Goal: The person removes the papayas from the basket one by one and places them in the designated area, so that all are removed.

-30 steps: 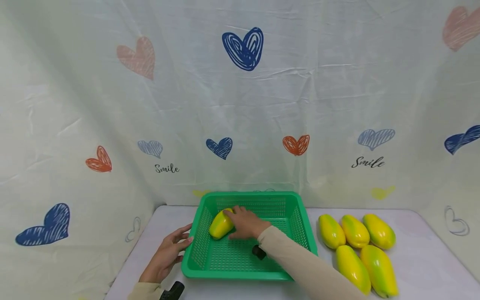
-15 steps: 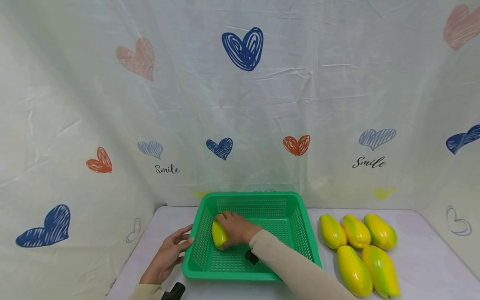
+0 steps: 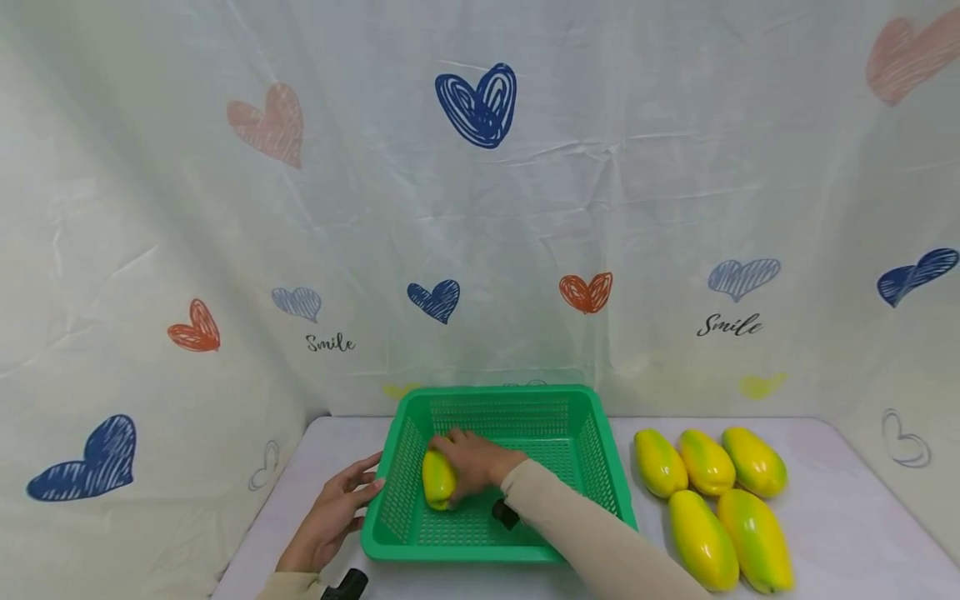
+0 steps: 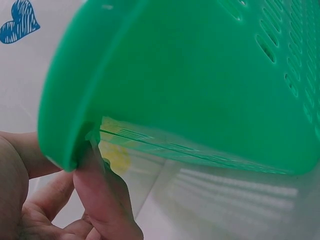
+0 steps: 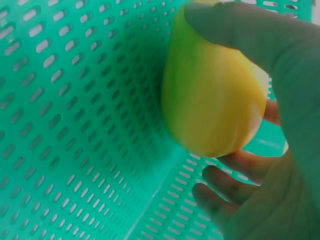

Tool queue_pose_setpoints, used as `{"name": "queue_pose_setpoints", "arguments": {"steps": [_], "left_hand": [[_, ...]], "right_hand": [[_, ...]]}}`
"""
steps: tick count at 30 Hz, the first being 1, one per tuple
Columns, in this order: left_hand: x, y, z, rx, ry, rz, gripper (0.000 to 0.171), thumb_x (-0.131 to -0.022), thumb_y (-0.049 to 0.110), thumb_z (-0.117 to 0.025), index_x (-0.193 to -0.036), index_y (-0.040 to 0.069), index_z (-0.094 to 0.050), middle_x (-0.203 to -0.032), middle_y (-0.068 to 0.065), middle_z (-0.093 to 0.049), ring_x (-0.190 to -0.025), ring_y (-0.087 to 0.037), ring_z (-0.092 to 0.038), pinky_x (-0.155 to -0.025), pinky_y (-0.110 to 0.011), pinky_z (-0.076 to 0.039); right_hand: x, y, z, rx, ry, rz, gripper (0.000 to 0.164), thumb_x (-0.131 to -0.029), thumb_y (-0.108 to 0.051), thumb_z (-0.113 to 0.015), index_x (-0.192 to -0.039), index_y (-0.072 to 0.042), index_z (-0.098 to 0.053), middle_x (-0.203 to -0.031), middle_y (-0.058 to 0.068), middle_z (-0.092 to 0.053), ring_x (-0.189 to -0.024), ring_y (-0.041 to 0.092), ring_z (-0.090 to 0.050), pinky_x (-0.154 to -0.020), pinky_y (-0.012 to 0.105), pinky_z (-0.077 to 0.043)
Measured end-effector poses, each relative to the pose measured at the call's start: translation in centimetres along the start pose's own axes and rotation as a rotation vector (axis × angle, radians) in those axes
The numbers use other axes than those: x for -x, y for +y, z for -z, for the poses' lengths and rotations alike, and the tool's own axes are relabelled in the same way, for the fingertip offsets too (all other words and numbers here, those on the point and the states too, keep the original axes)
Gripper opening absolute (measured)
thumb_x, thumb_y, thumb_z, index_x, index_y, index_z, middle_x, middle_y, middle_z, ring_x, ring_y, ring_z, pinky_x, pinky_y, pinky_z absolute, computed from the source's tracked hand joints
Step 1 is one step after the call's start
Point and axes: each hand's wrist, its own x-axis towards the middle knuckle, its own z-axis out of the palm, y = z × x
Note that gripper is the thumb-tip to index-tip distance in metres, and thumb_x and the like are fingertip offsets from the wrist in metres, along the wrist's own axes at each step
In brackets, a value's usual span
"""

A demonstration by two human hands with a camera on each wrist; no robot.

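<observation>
My right hand (image 3: 476, 462) reaches into a green plastic basket (image 3: 465, 552) and grips a yellow-green papaya (image 3: 437, 481) near the left wall. In the right wrist view, the thumb lies across one side of the papaya (image 5: 210, 100) and the fingers (image 5: 235, 185) curl on the other side, close to the perforated wall. At the basket's left side, my left hand (image 3: 330, 512) holds the rim. The left wrist view shows its fingers (image 4: 105, 200) tucked at the edge under the basket's lip (image 4: 62, 125).
Several more papayas (image 3: 701, 542) lie in two rows on the white table (image 3: 832, 500), right of the basket. A white curtain (image 3: 517, 208) printed with hearts hangs behind and at the sides. A black wrist camera (image 3: 347, 585) shows at the left cuff.
The right hand has brought the papaya slightly nearer the basket's front and turned it more upright in the head view. The left hand stays at the rim.
</observation>
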Motion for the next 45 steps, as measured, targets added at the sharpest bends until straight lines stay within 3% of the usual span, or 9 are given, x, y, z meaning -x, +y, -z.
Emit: {"name": "queue_pose_setpoints", "arguments": {"steps": [9,25,45], "left_hand": [[-0.2,-0.1,-0.1,0.012,-0.002,0.004,0.057,-0.106,0.013,-0.065,-0.158,0.004,-0.045,-0.135,-0.021,-0.054,-0.094,-0.022,-0.066,-0.077,-0.038,-0.056],[-0.3,0.0,0.3,0.014,-0.021,-0.014,0.057,-0.107,0.013,-0.063,-0.159,0.002,-0.043,-0.136,-0.023,-0.055,-0.095,-0.020,-0.068,-0.078,-0.039,-0.056],[-0.2,-0.2,0.3,0.018,-0.030,0.010,0.059,-0.106,0.013,-0.064,-0.160,0.002,-0.042,-0.136,-0.023,-0.053,-0.094,-0.020,-0.068,-0.079,-0.038,-0.057]], "right_hand": [[1.6,1.2,0.8,-0.037,-0.002,0.016,0.084,-0.079,-0.029,-0.097,-0.150,-0.019,-0.053,-0.133,0.006,-0.054,-0.112,0.018,-0.052,-0.093,0.031,-0.052],[6.4,3.2,4.3,0.072,0.122,0.059,0.082,-0.081,-0.032,-0.094,-0.150,-0.018,-0.053,-0.145,0.011,-0.049,-0.127,0.029,-0.051,-0.106,0.046,-0.049],[13.0,5.0,6.0,0.125,0.279,0.098,0.084,-0.080,-0.028,-0.094,-0.151,-0.015,-0.051,-0.153,0.017,-0.045,-0.137,0.037,-0.047,-0.110,0.057,-0.046]]}}
